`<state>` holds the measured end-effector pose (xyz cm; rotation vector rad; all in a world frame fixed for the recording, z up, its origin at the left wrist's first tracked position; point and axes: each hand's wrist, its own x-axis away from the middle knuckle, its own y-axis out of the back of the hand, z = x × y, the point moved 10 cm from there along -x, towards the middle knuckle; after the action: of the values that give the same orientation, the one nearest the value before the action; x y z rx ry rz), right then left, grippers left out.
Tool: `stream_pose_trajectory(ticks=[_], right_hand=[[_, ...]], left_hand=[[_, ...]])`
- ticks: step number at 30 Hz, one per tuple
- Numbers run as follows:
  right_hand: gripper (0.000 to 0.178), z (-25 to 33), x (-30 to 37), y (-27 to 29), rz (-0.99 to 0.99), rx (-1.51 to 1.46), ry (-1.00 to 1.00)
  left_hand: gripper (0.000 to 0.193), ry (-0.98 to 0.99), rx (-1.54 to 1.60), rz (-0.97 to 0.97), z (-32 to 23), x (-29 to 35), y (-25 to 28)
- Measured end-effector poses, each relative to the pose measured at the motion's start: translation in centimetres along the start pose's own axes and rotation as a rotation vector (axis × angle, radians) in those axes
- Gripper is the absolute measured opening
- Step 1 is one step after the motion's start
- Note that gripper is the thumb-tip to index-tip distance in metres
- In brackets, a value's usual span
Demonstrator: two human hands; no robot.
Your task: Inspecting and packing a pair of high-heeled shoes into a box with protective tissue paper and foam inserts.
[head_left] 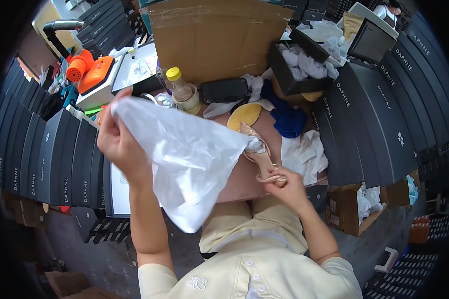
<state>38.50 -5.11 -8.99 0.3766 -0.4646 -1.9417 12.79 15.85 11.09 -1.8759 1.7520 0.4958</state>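
My left hand [118,134] is raised at the left and pinches one corner of a thin white sheet of tissue paper [189,159]. The sheet hangs slantwise across the middle, and its far end reaches the toe of a shoe. That shoe is a beige strappy sandal [265,162] with a glittery front; white paper shows at its toe opening. My right hand [286,185] is closed round the sandal's heel end, above the near edge of the pinkish tabletop [239,187]. Just beyond the sandal's toe lies a yellow oval pad [244,116].
A jar with a yellow lid [184,92], a black case [224,90] and a dark blue cloth [287,114] lie farther back. An open black box [299,67] holds crumpled paper. Stacks of dark shoeboxes [364,119] flank both sides. A cardboard sheet [217,42] stands behind.
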Motion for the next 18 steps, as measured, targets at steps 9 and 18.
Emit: stream_pose_trajectory(ticks=[9, 18], right_hand=[[0.055, 3.2, 15.1, 13.0, -0.064, -1.11, 0.158], [0.038, -1.5, 17.7, 4.3, -0.469, -1.949, -0.513]], left_hand=[[0.012, -0.715, -0.844, 0.515, -5.1, 7.2, -20.5], [0.029, -0.093, -0.626, 0.997, -0.3, 13.1, -21.6]])
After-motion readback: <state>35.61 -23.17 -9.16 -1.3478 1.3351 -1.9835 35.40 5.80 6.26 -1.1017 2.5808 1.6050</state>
